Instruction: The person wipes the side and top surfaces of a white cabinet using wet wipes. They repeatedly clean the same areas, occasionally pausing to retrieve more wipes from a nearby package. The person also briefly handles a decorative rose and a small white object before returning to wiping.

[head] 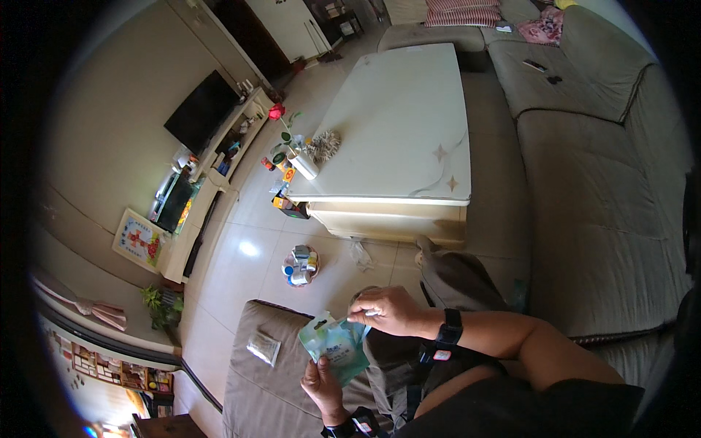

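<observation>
My left hand [322, 384] grips a green and pale-blue plastic pouch [340, 350] by its lower left side, thumb on the printed front. The pouch bears writing and has a hang hole near its top corner. At the pouch's upper right edge, my right hand [390, 311] is closed with its fingertips pinched together. A small white bit [372, 312] shows between those fingers; whether it belongs to the pouch cannot be seen. Left of the pouch, a small clear-and-white packet [264, 348] lies on the grey-brown sofa seat [263, 391].
A basket of bottles and boxes [300, 266] stands on the tiled floor. Beyond it is a white-topped coffee table [400, 120] with a rose in a white vase [303, 165]. A crumpled plastic bag [361, 255] lies near the table base. A grey sofa [591, 219] runs along the right.
</observation>
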A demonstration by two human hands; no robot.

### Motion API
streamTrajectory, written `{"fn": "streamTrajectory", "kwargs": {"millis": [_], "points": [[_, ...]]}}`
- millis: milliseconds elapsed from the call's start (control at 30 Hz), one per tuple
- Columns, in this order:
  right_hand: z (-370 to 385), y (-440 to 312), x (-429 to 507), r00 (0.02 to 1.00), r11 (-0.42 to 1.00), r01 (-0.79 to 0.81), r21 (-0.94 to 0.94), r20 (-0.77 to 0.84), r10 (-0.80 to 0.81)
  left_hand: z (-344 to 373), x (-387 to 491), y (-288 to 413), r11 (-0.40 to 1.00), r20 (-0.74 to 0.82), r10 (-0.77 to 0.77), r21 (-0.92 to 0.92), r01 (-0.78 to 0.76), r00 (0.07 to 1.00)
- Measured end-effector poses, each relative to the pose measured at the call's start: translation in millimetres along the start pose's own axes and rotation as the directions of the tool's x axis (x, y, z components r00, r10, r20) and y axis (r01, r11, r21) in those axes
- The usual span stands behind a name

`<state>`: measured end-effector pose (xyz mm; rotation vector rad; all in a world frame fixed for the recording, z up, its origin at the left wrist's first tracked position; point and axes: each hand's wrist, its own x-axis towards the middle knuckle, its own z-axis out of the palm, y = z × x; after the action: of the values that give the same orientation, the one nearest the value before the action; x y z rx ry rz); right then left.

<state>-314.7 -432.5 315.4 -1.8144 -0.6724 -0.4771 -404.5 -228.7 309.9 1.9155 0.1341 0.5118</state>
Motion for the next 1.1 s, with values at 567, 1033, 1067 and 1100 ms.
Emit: {"fn": "streamTrajectory", "kwargs": {"millis": [567,1033,1067,1100], "points": [[-25.2,34.8,-0.1,0.841,0.828,-0.537,0.158,0.177,0.512,-108.9,-10.4,-94.1,0.841,-0.33,-0.129,0.463,0.279,0.935],[49.4,-6.9,-29.7,0.702,0.983,-0.162,0.083,0.709,0.056,-23.7,-11.8,3.8,0.991,0.335,-0.109,0.111,0.075,0.936],[49.3,-7.4,-28.4,0.742,0.977,-0.173,0.128,0.668,0.044,-23.1,-13.9,2.2,0.993,0.311,-0.113,0.08,0.092,0.944],[50.7,-8.6,-26.7,0.781,0.966,-0.172,0.191,0.624,0.016,-22.2,-16.4,0.5,0.992,0.286,-0.123,0.069,0.108,0.95]]}}
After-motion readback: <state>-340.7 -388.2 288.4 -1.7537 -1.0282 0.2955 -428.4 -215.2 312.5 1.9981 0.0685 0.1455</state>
